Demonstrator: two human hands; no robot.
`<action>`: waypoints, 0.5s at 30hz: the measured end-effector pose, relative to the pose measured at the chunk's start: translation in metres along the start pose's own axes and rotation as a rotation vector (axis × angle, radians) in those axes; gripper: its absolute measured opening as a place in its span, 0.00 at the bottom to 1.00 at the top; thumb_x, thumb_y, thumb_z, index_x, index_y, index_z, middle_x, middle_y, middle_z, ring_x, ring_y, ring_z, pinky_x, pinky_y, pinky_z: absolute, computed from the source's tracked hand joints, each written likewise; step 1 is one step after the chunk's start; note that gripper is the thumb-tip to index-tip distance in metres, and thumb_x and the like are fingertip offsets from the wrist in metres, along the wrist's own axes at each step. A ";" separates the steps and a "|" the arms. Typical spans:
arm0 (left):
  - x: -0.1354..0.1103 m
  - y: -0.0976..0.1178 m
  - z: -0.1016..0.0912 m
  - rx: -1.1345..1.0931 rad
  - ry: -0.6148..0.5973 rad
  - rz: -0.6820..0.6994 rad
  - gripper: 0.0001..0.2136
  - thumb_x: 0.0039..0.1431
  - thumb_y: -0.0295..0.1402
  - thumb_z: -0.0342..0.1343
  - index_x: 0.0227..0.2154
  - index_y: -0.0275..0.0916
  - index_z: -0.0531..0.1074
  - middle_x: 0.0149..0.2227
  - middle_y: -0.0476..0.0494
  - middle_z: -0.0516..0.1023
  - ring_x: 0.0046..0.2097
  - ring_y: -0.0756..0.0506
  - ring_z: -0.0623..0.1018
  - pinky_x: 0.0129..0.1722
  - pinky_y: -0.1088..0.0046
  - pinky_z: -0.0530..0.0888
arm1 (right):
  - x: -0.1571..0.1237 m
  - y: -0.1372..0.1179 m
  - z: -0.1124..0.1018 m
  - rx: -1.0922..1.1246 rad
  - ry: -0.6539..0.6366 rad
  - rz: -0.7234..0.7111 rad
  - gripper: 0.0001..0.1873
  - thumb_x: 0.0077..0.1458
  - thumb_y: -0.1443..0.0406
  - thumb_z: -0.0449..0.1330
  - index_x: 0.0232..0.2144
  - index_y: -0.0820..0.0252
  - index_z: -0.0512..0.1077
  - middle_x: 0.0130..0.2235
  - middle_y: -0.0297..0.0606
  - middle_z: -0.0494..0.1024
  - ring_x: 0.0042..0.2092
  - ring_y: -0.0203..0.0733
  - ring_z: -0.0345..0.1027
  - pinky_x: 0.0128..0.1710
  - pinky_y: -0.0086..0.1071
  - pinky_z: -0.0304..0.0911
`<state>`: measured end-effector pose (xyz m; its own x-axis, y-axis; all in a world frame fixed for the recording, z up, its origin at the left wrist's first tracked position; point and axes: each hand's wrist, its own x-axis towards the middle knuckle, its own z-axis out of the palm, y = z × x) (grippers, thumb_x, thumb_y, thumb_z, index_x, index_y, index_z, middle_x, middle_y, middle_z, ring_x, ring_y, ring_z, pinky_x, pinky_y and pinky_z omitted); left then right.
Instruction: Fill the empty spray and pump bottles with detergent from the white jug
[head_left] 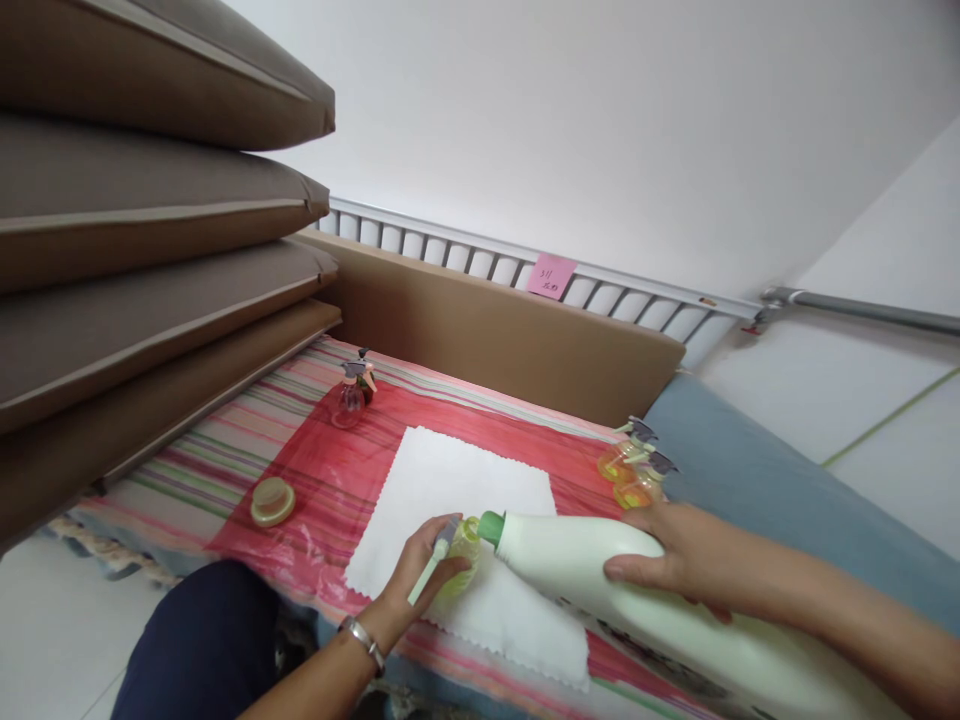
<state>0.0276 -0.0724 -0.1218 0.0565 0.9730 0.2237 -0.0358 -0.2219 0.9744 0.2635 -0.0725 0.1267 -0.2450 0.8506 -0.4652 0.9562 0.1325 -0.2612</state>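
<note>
Left hand point(411, 563): fingers pinch a small clear-yellow plastic spray bottle point(466, 557) and grey-green trigger head point(430, 580) above white scalloped cloth point(457, 470). Right hand point(679, 550): fingers wrap large pale-green plastic bottle point(585, 545); mouths meet, I think. Overtilting could spill contents clothward.

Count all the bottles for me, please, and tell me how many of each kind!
Large bottle in the right hand: 1
Small bottle in the left hand: 1
Yellow spray bottles at the right: 2
Spray bottles at the back left: 2
Total: 6
</note>
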 end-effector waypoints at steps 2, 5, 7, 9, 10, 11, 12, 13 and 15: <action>0.000 -0.002 0.000 -0.030 -0.002 -0.003 0.23 0.45 0.38 0.62 0.46 0.41 0.69 0.47 0.42 0.75 0.47 0.41 0.73 0.50 0.64 0.67 | 0.002 0.006 0.003 0.018 -0.005 -0.003 0.17 0.47 0.54 0.55 0.30 0.64 0.70 0.26 0.41 0.74 0.20 0.37 0.65 0.11 0.24 0.52; 0.000 -0.006 -0.002 -0.059 -0.003 0.000 0.23 0.45 0.36 0.62 0.47 0.41 0.69 0.47 0.42 0.75 0.48 0.41 0.73 0.49 0.65 0.67 | 0.006 0.017 0.013 0.052 0.000 -0.011 0.18 0.48 0.54 0.54 0.31 0.65 0.69 0.25 0.40 0.73 0.19 0.35 0.63 0.13 0.25 0.52; 0.000 -0.007 -0.003 -0.074 -0.016 -0.001 0.23 0.46 0.36 0.61 0.47 0.40 0.68 0.47 0.42 0.75 0.48 0.41 0.73 0.50 0.65 0.67 | 0.009 0.024 0.021 0.084 0.002 -0.020 0.19 0.49 0.53 0.53 0.31 0.65 0.68 0.24 0.38 0.71 0.19 0.35 0.61 0.14 0.25 0.52; 0.000 -0.007 -0.004 -0.085 -0.025 -0.004 0.23 0.46 0.36 0.61 0.48 0.40 0.68 0.47 0.42 0.75 0.48 0.41 0.73 0.50 0.64 0.67 | 0.011 0.030 0.029 0.115 0.003 -0.029 0.19 0.49 0.52 0.53 0.29 0.65 0.68 0.23 0.36 0.70 0.19 0.34 0.60 0.15 0.26 0.53; 0.001 -0.006 -0.004 -0.083 -0.028 -0.006 0.23 0.46 0.36 0.61 0.47 0.40 0.68 0.47 0.42 0.75 0.48 0.41 0.73 0.50 0.64 0.67 | 0.012 0.033 0.032 0.129 0.005 -0.035 0.19 0.49 0.52 0.53 0.29 0.64 0.67 0.24 0.36 0.70 0.19 0.34 0.60 0.16 0.26 0.53; 0.001 -0.006 -0.004 -0.078 -0.027 -0.008 0.23 0.46 0.37 0.61 0.47 0.40 0.68 0.47 0.42 0.75 0.48 0.40 0.73 0.50 0.64 0.67 | 0.012 0.035 0.035 0.146 0.007 -0.040 0.19 0.49 0.52 0.53 0.29 0.64 0.67 0.24 0.35 0.69 0.19 0.33 0.59 0.16 0.26 0.53; 0.001 -0.005 -0.004 -0.070 -0.025 -0.009 0.23 0.46 0.37 0.61 0.47 0.40 0.68 0.46 0.42 0.75 0.48 0.40 0.73 0.50 0.64 0.67 | 0.012 0.038 0.036 0.169 0.012 -0.042 0.18 0.49 0.52 0.53 0.28 0.63 0.67 0.23 0.33 0.69 0.19 0.33 0.59 0.17 0.26 0.54; 0.001 -0.005 -0.004 -0.061 -0.024 -0.009 0.23 0.46 0.37 0.61 0.47 0.40 0.68 0.46 0.42 0.75 0.48 0.40 0.73 0.50 0.64 0.67 | 0.012 0.041 0.036 0.198 0.016 -0.047 0.18 0.49 0.51 0.54 0.27 0.62 0.66 0.22 0.32 0.68 0.19 0.33 0.58 0.19 0.27 0.54; 0.002 -0.005 -0.004 -0.039 -0.023 -0.009 0.23 0.45 0.37 0.61 0.47 0.41 0.69 0.46 0.43 0.75 0.48 0.40 0.73 0.50 0.64 0.67 | 0.011 0.048 0.035 0.265 0.049 -0.064 0.19 0.50 0.50 0.54 0.23 0.60 0.64 0.18 0.29 0.66 0.19 0.34 0.58 0.22 0.27 0.56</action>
<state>0.0237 -0.0696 -0.1264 0.0800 0.9732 0.2157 -0.0738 -0.2100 0.9749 0.3012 -0.0742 0.0797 -0.2891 0.8693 -0.4008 0.8621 0.0544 -0.5038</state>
